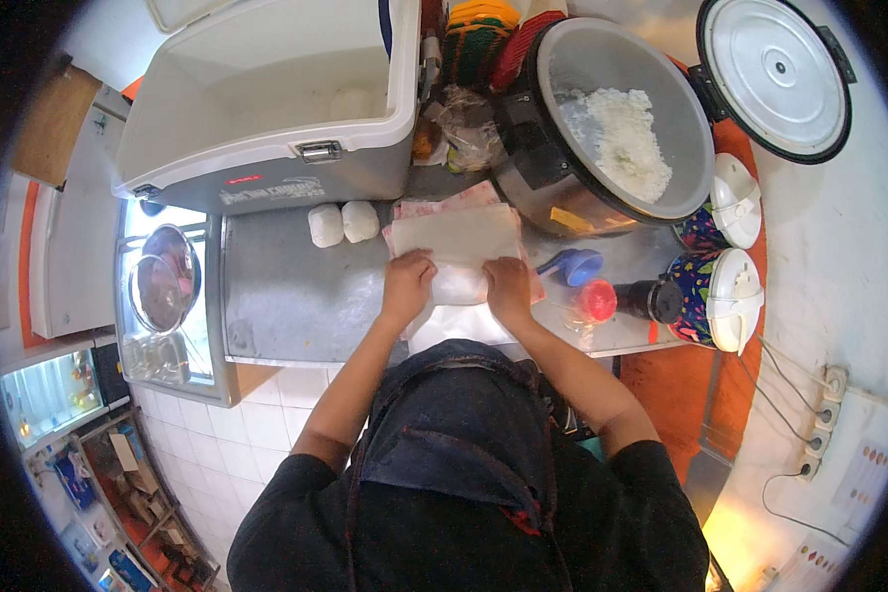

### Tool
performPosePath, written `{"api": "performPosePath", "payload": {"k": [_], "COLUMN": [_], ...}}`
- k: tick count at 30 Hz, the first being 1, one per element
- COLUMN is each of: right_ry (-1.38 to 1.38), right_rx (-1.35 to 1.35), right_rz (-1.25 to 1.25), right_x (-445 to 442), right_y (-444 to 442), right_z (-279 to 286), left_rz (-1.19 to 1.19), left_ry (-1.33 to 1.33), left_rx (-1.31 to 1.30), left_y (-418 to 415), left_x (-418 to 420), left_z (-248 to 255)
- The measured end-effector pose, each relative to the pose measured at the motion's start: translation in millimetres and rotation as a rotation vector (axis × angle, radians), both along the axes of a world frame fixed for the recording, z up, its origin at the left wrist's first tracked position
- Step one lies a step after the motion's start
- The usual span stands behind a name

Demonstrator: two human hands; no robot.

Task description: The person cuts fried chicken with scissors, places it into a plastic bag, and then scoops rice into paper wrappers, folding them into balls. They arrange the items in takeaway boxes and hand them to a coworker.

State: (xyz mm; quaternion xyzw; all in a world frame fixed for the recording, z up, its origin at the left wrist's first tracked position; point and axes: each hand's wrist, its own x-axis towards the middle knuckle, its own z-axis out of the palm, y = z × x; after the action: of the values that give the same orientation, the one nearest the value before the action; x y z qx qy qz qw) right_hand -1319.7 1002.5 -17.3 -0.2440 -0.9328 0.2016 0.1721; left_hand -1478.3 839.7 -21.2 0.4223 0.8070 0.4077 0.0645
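Note:
My left hand (410, 284) and my right hand (508, 287) grip the two sides of a sheet of wrapping paper (455, 233), folded around a white bundle (459, 286) whose contents are hidden. The sheet lies on a stack of pink-printed papers (481, 196) on the metal counter (296, 296). Two white wrapped packets (344, 224) stand side by side left of the stack. Right of my right hand lie a blue scoop (582, 267) and a red-topped container (596, 300).
An open cooler box (281, 159) stands at the back left. A large rice cooker (607, 126), its lid (777, 70) raised, holds white rice (627, 140). A black tumbler (664, 300) and patterned jars with white lids (732, 300) stand at the right, by the wall. A glass display case (166, 296) is at the left.

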Motion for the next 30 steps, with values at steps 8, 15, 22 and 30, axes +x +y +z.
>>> {"api": "performPosePath", "payload": {"k": [8,15,22,30], "right_ry": [0.042,0.003,-0.115,-0.259], "right_rx": [-0.214,0.013,0.017,-0.358], "right_rz": [-0.256,-0.002,0.018,-0.083], "right_x": [-4.5,29.6,51.4,6.3], "right_y": [-30.3,-29.5,-35.5,7.5], "right_z": [-36.9,-36.0,-10.6,-22.9], "left_rz": [0.071,-0.23,-0.33,-0.539], "left_ry": [-0.173,0.243,0.29,-0.17], "left_rx": [0.043,-0.183,-0.264,-0.547], "left_y": [9.3,-15.5,-29.2,11.9], "left_x": [23.6,12.1,14.6,-40.4], "left_z": [-28.1,-2.8,9.8,-23.1]}}
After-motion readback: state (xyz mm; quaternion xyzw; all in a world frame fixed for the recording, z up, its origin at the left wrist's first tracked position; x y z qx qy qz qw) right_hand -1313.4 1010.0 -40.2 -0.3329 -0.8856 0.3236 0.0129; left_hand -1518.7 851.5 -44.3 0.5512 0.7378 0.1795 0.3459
